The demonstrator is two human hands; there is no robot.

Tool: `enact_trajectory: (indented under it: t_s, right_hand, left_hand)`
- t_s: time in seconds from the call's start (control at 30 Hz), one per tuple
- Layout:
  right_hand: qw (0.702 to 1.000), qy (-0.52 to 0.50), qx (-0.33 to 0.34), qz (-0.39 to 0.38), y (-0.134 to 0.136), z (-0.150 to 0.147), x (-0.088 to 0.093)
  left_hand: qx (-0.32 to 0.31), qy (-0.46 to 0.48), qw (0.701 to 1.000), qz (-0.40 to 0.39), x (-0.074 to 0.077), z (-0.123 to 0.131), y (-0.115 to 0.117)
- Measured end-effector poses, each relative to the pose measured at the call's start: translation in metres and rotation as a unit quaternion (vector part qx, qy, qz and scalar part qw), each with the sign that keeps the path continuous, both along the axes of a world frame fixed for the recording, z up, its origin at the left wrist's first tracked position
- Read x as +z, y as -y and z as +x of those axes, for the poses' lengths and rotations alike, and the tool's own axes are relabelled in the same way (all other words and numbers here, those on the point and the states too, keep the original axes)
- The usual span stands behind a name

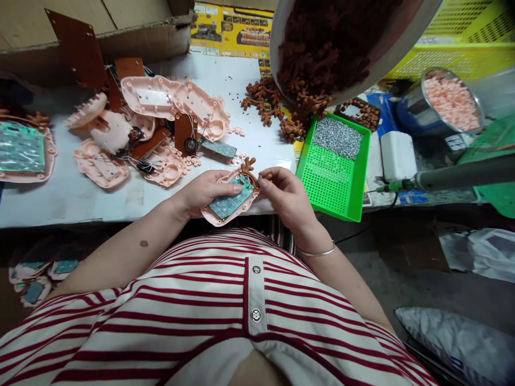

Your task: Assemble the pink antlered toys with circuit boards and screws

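Note:
A pink plastic shell [213, 215] with a green circuit board [231, 203] inside is held near the table's front edge. My left hand [207, 192] grips its left side, with the thumb lying over the board. At the shell's top right end sits a brown antler-shaped piece [248, 166]. My right hand [284, 194] pinches the right part of that brown piece between thumb and fingers. Left of my hands lie more pink shells [148, 96], brown boards [78, 48] and small speakers [191, 145] with wires.
A green basket [332, 185] of small metal screws stands right of my hands. Above it, a tilted white tub [386, 64] spills brown antler pieces. Farther right are a metal bowl of pink bits [453, 102], a white container [398, 155] and a grey tool [466, 174].

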State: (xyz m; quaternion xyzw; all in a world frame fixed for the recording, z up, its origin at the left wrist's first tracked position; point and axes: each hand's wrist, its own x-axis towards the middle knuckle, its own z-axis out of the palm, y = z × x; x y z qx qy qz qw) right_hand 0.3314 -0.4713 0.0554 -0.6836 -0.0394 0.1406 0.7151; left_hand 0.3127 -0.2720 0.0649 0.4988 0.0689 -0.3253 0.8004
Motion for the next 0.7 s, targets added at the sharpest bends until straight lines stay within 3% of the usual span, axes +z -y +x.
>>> enact_trajectory:
  t_s: [0.1,0.3,0.5,0.7]
  right_hand:
    - [0.995,0.076,-0.029,-0.056,-0.002,-0.002,0.0]
    - [0.989,-0.113,0.018,0.091,-0.005,-0.002,0.001]
    - [0.993,-0.081,-0.022,0.077,-0.004,0.002,0.009]
    - [0.993,-0.097,0.032,0.067,-0.013,0.011,0.005]
  left_hand:
    - [-0.002,-0.005,1.0,-0.002,-0.001,0.0,-0.002]
    - [-0.012,0.012,1.0,-0.01,-0.002,-0.002,-0.006]
    - [-0.025,0.015,0.999,0.014,0.002,-0.003,-0.003]
    - [-0.057,0.034,0.996,0.059,0.001,-0.003,0.001]
